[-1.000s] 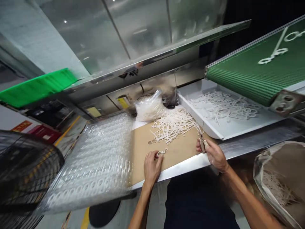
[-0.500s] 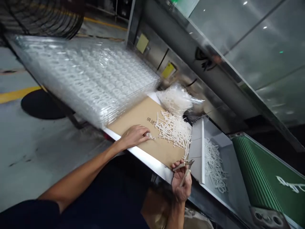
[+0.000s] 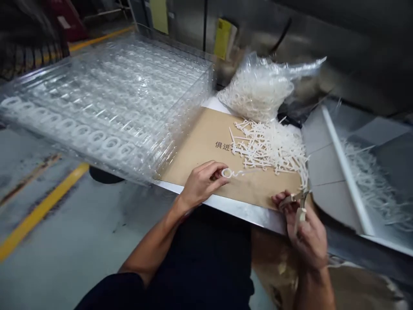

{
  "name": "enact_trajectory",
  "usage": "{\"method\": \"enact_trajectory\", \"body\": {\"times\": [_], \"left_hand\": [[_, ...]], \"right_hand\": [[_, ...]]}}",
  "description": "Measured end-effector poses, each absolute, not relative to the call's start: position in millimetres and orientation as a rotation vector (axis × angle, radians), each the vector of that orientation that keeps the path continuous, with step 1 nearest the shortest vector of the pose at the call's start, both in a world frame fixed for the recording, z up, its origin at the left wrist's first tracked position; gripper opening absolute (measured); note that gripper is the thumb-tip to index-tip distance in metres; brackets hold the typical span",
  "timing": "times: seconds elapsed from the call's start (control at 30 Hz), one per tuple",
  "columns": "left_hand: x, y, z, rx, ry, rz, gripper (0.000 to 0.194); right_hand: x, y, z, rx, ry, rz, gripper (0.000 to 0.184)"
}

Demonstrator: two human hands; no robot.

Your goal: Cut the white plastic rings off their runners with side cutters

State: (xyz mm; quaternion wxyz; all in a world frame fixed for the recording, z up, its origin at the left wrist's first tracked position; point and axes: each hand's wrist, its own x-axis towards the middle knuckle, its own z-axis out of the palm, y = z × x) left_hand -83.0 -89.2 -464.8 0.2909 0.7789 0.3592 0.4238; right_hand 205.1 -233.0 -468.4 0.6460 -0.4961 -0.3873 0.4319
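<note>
My left hand (image 3: pixel 203 183) rests on the brown cardboard sheet (image 3: pixel 206 142), its fingers pinched on a small white plastic ring piece (image 3: pixel 230 173). At the table's front edge my right hand (image 3: pixel 305 234) is closed round small cutting pliers (image 3: pixel 298 204) with pale handles. A loose pile of white plastic sprue pieces (image 3: pixel 274 146) lies on the cardboard just beyond both hands. To the left stands a stack of clear plastic trays (image 3: pixel 106 103) whose pockets hold white rings.
A clear bag of white parts (image 3: pixel 258 88) sits behind the pile. A grey chute tray (image 3: pixel 345 172) with more white pieces is at the right. Below lies the grey floor with a yellow line (image 3: pixel 41 209). A bag (image 3: pixel 355 284) sits under the table edge.
The view has swung and moved closer to the table. My left hand still holds the ring piece on the cardboard; my right hand keeps the pliers at the table edge.
</note>
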Motion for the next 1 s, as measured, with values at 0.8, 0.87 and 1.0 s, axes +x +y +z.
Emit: {"method": "enact_trajectory", "body": {"times": [0.8,0.87,1.0], "left_hand": [[-83.1,-96.9,-459.5,1.898,0.989,1.447,0.036],[-82.7,-97.3,-460.9,1.847,1.015,1.461,0.035],[-81.1,-98.0,-464.1,1.807,1.08,1.467,0.037]], "right_hand": [[150.3,-176.8,-394.2,-1.395,-1.581,1.584,0.035],[156.8,-164.4,-389.3,-1.435,-1.671,1.593,0.034],[162.8,-142.0,-394.6,-1.332,-1.762,1.627,0.037]]}}
